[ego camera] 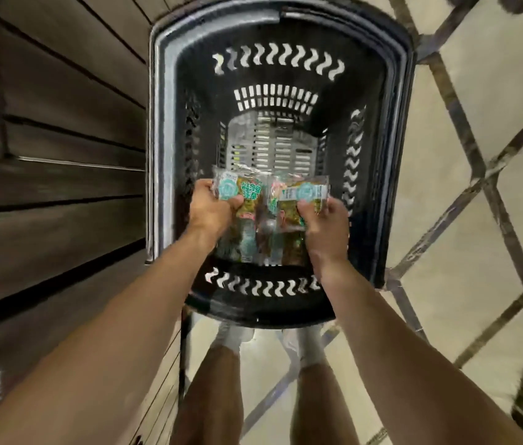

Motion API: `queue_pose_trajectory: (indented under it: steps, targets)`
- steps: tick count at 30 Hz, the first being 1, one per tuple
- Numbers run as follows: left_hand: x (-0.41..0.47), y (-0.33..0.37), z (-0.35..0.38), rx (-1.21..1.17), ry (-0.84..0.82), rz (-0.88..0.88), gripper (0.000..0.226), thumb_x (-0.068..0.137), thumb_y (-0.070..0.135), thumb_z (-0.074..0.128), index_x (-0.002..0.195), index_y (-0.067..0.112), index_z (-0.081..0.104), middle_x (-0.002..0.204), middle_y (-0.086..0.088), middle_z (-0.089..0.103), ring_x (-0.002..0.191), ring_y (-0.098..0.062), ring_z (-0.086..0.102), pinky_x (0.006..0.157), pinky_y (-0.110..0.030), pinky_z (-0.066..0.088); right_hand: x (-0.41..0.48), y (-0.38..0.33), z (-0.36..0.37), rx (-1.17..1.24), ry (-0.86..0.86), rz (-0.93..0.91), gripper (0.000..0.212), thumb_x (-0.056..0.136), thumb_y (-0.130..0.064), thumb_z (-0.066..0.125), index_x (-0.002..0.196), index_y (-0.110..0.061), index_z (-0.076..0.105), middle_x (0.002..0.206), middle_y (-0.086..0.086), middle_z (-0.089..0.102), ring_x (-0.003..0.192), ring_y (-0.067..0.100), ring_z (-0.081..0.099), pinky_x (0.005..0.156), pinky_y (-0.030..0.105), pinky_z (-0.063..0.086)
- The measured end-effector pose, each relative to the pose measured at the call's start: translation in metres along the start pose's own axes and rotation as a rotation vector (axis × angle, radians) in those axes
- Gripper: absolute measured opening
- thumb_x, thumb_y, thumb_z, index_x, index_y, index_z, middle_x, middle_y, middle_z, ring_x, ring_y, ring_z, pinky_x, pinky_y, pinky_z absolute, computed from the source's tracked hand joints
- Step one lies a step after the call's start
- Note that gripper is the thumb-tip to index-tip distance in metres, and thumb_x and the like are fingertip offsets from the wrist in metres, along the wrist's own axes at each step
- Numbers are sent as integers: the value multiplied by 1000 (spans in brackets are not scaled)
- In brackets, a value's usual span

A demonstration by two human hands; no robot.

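- Head view looks straight down into a black basket (170, 123) that fills the middle of the frame. Motion blur softens its rim and everything round it.
- The left grip (212, 208), a bare hand at centre frame, is closed round the outer edge of the left packet (237, 189), a clear wrapper with a teal label. Its fingertips curl out of sight under the wrapper.
- The right grip (326, 221), the other bare hand, pinches the right packet (301, 194), thumb on top and the other fingers hidden beneath.
- Both packets are held side by side inside the basket's mouth, above its slotted floor (273, 149). Whether they touch or overlap where they meet cannot be told.
- More wrapping (253, 245) shows below the hands. It may be the lower halves of the held packets or others lying in the basket; that cannot be told.
- The label print is too blurred to read.
- White shoes (231, 335) at lower centre are partly hidden behind the basket's near rim.
- Dark panelling (60, 123) fills the left of the frame and a tiled floor (478, 91) the right. A blurred shape at the lower right edge is cut off.
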State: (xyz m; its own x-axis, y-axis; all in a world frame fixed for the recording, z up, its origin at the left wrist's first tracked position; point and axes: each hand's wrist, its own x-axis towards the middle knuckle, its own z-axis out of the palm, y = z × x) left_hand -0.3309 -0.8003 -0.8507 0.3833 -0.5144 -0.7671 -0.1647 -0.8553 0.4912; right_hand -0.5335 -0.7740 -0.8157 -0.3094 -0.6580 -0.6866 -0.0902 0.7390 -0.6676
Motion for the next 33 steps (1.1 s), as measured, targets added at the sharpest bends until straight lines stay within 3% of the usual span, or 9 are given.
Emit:
queue_pose_trajectory:
  steps: [4,7,11,14,17,20,26,30,33]
  targets:
    - [23,-6,13,52,-11,53,43,88,12,83,109,24,48,110,-3,71,97,-18,71,81,-31,61,27,16,16,-8,23,100,33,98,-29,73,116,-5,58,106,-4,68,96,9,65,86,29,54]
    - [36,-7,22,86,2,62,43,87,14,84,106,28,47,111,-3,70,103,-21,70,95,-41,59,46,27,28,-81,25,143,40,95,-34,76,123,-9,62,114,0,72,108,20,69,98,38,55]
    - [48,-14,28,204,8,97,49,89,25,83,123,20,49,118,-3,68,111,-24,66,103,-48,53,60,29,38,-301,49,134,61,96,-40,73,144,-9,51,141,11,63,131,30,59,112,47,47]
    - [48,-19,28,358,49,192,53,89,35,81,130,15,55,125,-5,65,114,-25,63,103,-49,52,67,30,42,-367,48,110,63,98,-47,68,145,-11,48,143,12,61,133,34,57,112,52,46]
    - [46,-20,31,490,56,177,62,92,40,78,143,14,53,134,-8,61,123,-27,58,108,-47,48,70,34,42,-583,38,70,67,99,-60,57,144,-10,51,143,14,55,133,34,52,113,50,42]
    - [48,-20,31,500,-5,109,58,92,45,76,138,16,58,123,-6,71,117,-29,64,100,-46,53,70,34,43,-741,-11,37,68,103,-63,48,141,-7,55,142,15,52,131,32,51,109,46,44]
    - [47,-13,28,507,-41,61,48,92,47,76,127,16,66,114,-3,74,108,-26,67,93,-41,57,67,31,50,-778,32,22,61,103,-61,48,129,-7,63,124,12,67,114,31,64,92,48,56]
    - [40,-8,18,500,-78,18,54,97,48,70,133,10,57,115,-4,70,106,-28,66,84,-38,54,58,27,48,-695,12,85,71,102,-53,57,152,-6,38,145,15,58,130,34,57,103,52,52]
    - [20,-12,8,525,-95,-6,48,103,40,63,136,8,47,112,-4,64,92,-23,64,72,-37,50,43,28,39,-645,25,35,65,100,-51,61,147,-9,42,137,11,62,124,32,61,103,52,53]
